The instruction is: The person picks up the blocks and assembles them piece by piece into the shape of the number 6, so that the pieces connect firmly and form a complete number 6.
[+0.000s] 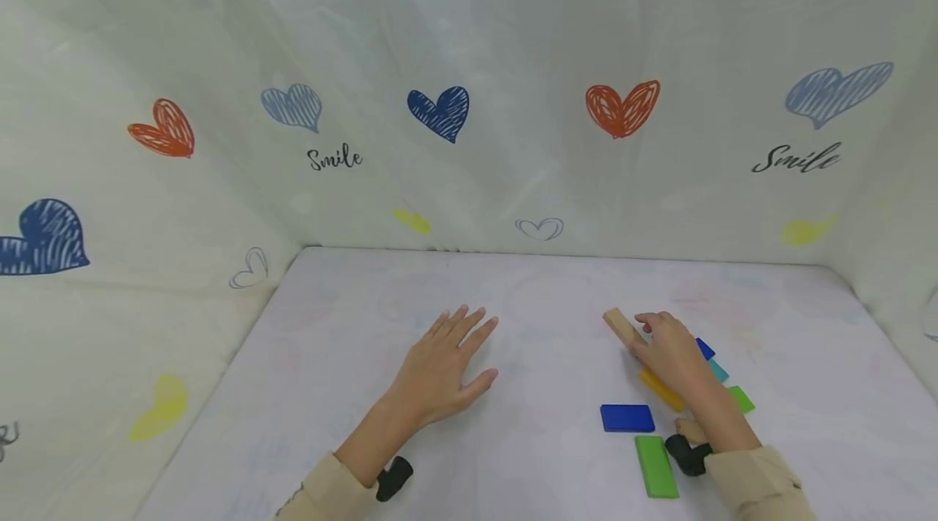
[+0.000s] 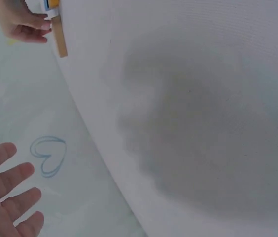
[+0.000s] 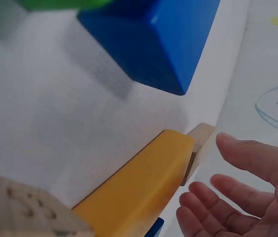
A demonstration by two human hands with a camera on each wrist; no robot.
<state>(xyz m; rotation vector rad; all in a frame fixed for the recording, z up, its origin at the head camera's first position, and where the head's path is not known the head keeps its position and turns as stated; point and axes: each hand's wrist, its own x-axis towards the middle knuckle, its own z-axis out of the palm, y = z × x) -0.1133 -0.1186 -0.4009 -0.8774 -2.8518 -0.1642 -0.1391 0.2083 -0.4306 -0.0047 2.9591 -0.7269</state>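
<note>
My left hand (image 1: 436,374) is spread flat over the left-centre of the white table, holding nothing; its fingers also show in the left wrist view. On the right, my right hand (image 1: 670,350) is beside a plain wooden block (image 1: 623,327), thumb close to it. In the right wrist view the fingers are loosely bent, with a gap between thumb and fingers; whether the thumb touches the wooden block (image 3: 201,136) is unclear. A yellow-orange block (image 1: 661,389) lies end to end with the wooden one, partly under the right forearm.
Near the right forearm lie a blue block (image 1: 627,418), a green block (image 1: 656,466), another wooden piece (image 1: 690,429), a smaller blue piece (image 1: 706,348), a light blue piece (image 1: 718,370) and a second green piece (image 1: 742,399). A printed cloth (image 1: 513,179) hangs behind the table.
</note>
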